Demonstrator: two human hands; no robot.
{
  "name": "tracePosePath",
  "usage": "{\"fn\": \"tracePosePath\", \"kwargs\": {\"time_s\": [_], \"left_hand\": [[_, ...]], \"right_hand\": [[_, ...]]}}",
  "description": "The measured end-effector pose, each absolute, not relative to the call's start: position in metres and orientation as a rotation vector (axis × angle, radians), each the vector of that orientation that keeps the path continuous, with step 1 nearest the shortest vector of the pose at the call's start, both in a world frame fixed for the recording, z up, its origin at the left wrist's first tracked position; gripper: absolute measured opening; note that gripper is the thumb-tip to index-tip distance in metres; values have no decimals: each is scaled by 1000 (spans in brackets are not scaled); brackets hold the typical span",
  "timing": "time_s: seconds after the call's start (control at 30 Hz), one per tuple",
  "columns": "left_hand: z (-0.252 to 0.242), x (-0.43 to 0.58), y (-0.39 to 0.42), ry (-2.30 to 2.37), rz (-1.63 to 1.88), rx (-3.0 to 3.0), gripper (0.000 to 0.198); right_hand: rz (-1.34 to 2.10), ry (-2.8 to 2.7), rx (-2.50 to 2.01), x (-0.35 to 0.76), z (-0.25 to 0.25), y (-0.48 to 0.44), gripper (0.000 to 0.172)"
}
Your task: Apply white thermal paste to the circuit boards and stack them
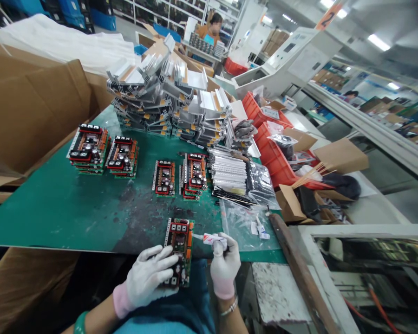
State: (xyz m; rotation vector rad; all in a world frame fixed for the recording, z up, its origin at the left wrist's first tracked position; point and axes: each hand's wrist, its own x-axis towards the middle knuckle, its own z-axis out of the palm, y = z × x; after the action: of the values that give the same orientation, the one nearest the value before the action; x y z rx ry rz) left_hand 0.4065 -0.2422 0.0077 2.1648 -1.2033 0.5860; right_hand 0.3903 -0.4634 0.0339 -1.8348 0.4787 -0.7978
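Note:
In a white glove, my left hand [149, 277] grips a circuit board [181, 232] by its left side, with the fingers lying across its face. The board has dark parts, red edging and orange connectors, and its lower part hangs past the table's near edge. Pinched in my gloved right hand [226, 265] is a small white glue tube [211, 239] with red print. Its thin nozzle points left, close to the orange connectors; whether it touches them I cannot tell. Beyond lie a single board [164, 178] and a short stack of boards [194, 175].
Two more board stacks [88, 148] stand at the left of the green table [73, 208]. Metal heatsinks [160, 102] are piled high at the back. Metal strips [228, 171], a plastic bag [237, 222] and red crates [275, 153] sit on the right. A person [211, 30] sits far off.

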Motion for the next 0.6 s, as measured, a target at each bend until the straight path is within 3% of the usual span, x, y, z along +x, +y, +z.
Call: {"fn": "tracePosePath", "kwargs": {"time_s": [0.6], "left_hand": [[15,404,-247,-1102,588,2152,25]], "right_hand": [[-834,259,-2067,362,37,-468,17]]}}
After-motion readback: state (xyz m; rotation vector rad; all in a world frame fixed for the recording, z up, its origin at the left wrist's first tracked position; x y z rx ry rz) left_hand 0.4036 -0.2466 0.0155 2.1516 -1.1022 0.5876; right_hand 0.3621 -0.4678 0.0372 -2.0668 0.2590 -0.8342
